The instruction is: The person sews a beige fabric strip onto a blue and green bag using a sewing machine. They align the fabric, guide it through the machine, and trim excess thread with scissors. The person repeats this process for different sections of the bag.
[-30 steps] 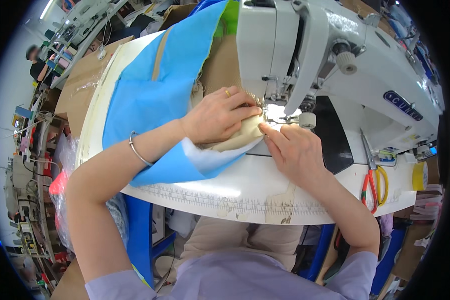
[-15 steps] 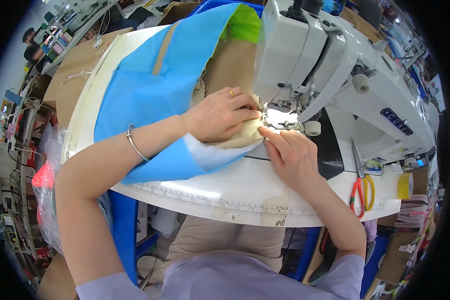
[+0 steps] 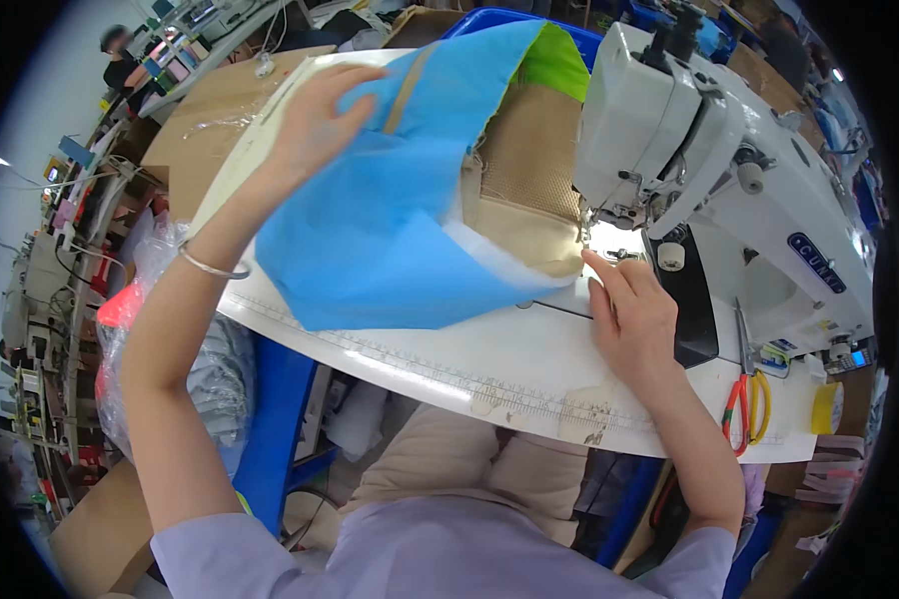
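Observation:
A blue fabric piece (image 3: 370,230) with a green inner side and a tan strip lies on the sewing table. Its tan mesh panel (image 3: 534,140) reaches under the presser foot of a white sewing machine (image 3: 624,130). My left hand (image 3: 315,130), slightly blurred, is at the upper left edge of the blue fabric with fingers and thumb apart. My right hand (image 3: 637,309) is beside the needle area, its index fingertip at the corner of the pale fabric. A gap shows between that finger and the thumb. The machine's lamp lights the stitching spot.
Red- and yellow-handled scissors (image 3: 741,399) and a yellow tape roll (image 3: 825,407) lie at the table's right. A printed ruler (image 3: 469,384) runs along the front edge. Plastic-wrapped goods (image 3: 220,379) stand at the left, and a blue bin (image 3: 509,18) sits behind.
My left hand has left the mesh panel by the needle and moved to the fabric's upper left edge. The right thumb has parted from the index finger. The whole view has shifted.

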A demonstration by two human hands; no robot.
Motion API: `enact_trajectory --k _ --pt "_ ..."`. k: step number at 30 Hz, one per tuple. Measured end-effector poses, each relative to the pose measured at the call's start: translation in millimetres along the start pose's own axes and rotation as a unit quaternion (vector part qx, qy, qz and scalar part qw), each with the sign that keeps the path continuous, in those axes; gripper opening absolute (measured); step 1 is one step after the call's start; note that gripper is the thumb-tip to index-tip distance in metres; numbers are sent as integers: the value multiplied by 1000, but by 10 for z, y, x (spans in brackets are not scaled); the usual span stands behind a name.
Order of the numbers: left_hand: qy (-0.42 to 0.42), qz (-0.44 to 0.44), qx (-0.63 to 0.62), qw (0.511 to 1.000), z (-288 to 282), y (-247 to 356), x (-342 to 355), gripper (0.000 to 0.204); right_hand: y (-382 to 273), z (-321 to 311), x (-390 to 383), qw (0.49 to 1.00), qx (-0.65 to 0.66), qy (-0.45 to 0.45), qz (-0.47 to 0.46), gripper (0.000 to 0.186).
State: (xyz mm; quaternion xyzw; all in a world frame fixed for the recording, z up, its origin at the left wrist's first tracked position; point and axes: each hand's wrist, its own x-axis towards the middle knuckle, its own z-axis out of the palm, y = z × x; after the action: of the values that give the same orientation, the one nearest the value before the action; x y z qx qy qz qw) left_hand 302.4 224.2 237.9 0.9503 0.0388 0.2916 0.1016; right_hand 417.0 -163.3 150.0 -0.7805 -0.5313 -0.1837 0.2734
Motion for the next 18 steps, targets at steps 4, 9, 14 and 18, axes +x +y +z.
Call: enact_trajectory --k 4,9,14,18 --pt "-97 -367 37 924 -203 -618 -526 57 -117 -77 115 995 49 43 -81 40" --pt "-151 -422 -286 847 -255 -429 -592 60 -251 39 75 976 192 -98 -14 49" --pt "186 -255 -467 826 -1253 472 -321 56 -698 -257 204 937 306 -146 85 54" --pt "-47 51 -737 673 -2371 792 -672 46 -957 -341 103 925 346 -101 123 65"
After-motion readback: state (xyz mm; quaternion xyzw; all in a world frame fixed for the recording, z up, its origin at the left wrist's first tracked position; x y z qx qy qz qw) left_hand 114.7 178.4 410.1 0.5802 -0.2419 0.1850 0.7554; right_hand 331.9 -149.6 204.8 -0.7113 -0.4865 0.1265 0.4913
